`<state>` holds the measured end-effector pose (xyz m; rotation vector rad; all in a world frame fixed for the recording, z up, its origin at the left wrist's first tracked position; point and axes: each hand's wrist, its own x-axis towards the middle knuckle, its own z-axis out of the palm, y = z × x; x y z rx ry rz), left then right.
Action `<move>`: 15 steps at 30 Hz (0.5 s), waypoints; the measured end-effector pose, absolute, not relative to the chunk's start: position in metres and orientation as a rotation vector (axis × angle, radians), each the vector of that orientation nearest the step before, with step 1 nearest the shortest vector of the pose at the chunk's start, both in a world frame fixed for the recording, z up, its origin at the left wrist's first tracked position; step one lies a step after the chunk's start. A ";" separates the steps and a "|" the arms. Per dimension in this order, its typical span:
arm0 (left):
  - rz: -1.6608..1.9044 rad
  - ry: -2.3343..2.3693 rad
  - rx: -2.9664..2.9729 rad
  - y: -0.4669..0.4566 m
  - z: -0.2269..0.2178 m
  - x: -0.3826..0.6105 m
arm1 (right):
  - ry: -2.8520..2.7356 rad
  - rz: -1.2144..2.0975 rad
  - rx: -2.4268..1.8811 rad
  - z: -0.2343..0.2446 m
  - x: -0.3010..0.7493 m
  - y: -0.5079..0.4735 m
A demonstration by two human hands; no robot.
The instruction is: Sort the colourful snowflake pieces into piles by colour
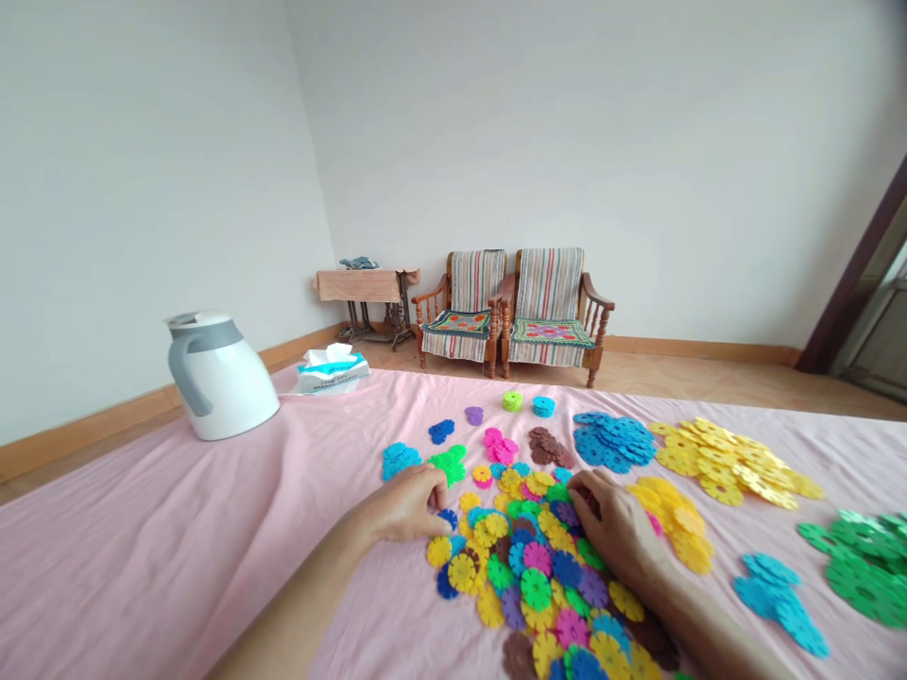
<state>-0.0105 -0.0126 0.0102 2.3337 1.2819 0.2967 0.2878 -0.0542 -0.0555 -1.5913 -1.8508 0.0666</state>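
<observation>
The left hand (405,505) rests curled at the edge of a mixed heap of plastic discs (528,567) on a pink sheet (142,567), and the right hand (615,529) bends over the heap, its fingers drawn in; I cannot tell if either holds a disc. Separate piles of blue discs (613,442) and yellow discs (729,463) lie beyond the right hand, with green discs (864,567) and light blue discs (776,604) further right, and a white kettle (219,378) stands well left
</observation>
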 end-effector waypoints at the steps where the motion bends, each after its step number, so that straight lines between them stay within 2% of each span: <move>1: 0.286 1.270 2.309 -0.012 0.010 -0.010 | -1.847 0.064 -1.591 -0.055 0.287 -0.055; 5: 0.316 1.194 2.177 -0.010 0.008 -0.009 | -1.858 0.071 -1.600 -0.054 0.286 -0.055; 10: 0.530 1.155 1.986 -0.003 0.006 -0.008 | -1.881 0.063 -1.604 -0.053 0.287 -0.055; 15: 0.819 1.462 1.844 0.027 0.001 -0.001 | -1.877 0.059 -1.608 -0.052 0.286 -0.056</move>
